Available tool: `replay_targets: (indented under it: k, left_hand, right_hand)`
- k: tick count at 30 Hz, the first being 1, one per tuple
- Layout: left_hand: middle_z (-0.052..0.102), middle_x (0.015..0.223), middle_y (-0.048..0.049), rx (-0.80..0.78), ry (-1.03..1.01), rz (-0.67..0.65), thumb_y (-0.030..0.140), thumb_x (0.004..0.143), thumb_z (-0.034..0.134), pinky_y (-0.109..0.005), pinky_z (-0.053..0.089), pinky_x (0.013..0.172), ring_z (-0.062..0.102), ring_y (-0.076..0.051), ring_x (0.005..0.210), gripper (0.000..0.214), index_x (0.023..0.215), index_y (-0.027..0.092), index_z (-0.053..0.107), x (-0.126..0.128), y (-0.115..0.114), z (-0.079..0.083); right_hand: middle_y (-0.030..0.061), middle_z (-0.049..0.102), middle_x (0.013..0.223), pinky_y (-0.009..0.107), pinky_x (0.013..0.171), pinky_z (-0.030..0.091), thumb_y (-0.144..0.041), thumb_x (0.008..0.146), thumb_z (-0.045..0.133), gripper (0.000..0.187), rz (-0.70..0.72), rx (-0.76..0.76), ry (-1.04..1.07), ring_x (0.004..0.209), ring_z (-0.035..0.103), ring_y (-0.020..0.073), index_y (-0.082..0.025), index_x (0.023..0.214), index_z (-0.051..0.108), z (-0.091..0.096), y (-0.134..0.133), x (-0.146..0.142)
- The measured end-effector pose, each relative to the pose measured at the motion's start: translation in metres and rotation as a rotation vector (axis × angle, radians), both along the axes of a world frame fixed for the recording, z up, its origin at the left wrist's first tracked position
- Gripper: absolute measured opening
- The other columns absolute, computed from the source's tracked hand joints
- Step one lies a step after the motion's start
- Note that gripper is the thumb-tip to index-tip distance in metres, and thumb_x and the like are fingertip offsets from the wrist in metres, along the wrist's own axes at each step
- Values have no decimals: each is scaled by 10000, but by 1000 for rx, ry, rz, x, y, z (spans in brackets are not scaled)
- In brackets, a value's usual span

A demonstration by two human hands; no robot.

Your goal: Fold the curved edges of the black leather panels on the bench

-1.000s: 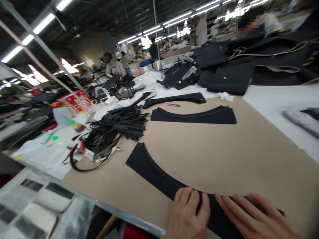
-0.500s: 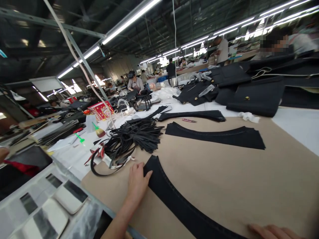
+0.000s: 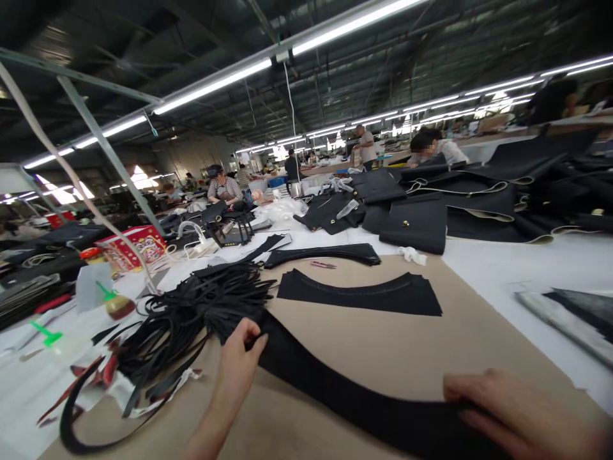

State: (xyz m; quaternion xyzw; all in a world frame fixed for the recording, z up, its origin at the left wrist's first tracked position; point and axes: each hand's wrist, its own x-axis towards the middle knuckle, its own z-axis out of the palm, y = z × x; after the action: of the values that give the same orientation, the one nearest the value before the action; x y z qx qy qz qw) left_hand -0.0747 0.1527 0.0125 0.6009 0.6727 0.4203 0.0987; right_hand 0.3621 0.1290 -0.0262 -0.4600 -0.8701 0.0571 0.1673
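A long curved black leather-like panel (image 3: 330, 390) stretches between my two hands over the brown board (image 3: 479, 319). My left hand (image 3: 242, 354) pinches its far left end between thumb and fingers. At the lower right, my right hand (image 3: 507, 409) grips the other end, its fingers slightly blurred. Just beyond lies a similar black curved panel (image 3: 359, 295) flat on the board, with a stitched or marked line along its curved edge. Left of my left hand is a heap of thin black straps (image 3: 205, 300).
Small red thread snips (image 3: 322, 264) lie near a stack of black curved pieces (image 3: 320, 254). Black bag parts (image 3: 416, 220) are piled at the back right. Green-tipped glue bottles (image 3: 115, 303) and a red box (image 3: 134, 248) stand left. Other people work farther back.
My hands have raised the curved panel from the board, and my right hand has come further into view, closed on its end. The camera view has swung to the right.
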Motion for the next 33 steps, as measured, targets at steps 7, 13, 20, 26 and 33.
replay_targets:
  k: [7, 13, 20, 26, 33]
  left_hand:
    - [535, 731, 23, 29, 86, 86, 217, 772, 546, -274, 401, 713, 524, -164, 739, 88, 729, 209, 470, 30, 118, 6]
    - [538, 892, -43, -15, 219, 167, 144, 782, 571, -329, 429, 811, 543, -207, 889, 99, 858, 173, 514, 39, 154, -17]
    - [518, 1214, -87, 27, 413, -146, 154, 866, 512, -405, 391, 973, 471, -241, 1159, 312, 1170, 208, 551, 77, 133, -32]
    - [601, 1179, -86, -12, 525, -369, 205, 918, 456, -379, 455, 964, 538, -211, 1124, 284, 1156, 200, 610, 106, 106, -47]
    - [505, 1379, -115, -37, 557, -373, 317, 882, 491, -410, 355, 1099, 447, -246, 1293, 444, 1288, 143, 535, 123, 77, -46]
  right_hand:
    - [53, 678, 835, 386, 799, 410, -22, 837, 357, 336, -121, 115, -351, 777, 640, 219, -203, 944, 618, 72, 132, -20]
    - [78, 654, 796, 355, 745, 352, 59, 767, 373, 345, -77, 168, -404, 760, 621, 219, -151, 876, 625, 52, 188, -28]
    - [119, 610, 966, 388, 853, 331, 38, 817, 375, 331, -132, 300, -388, 966, 534, 247, -131, 961, 620, 47, 188, -38]
    - [100, 603, 1031, 403, 835, 418, -39, 837, 400, 336, -41, 319, -324, 941, 557, 236, -181, 1045, 623, 34, 122, -26]
    - [54, 644, 1052, 351, 769, 525, -215, 903, 506, 252, -115, 302, -113, 936, 628, 237, -322, 1110, 602, 18, -18, 69]
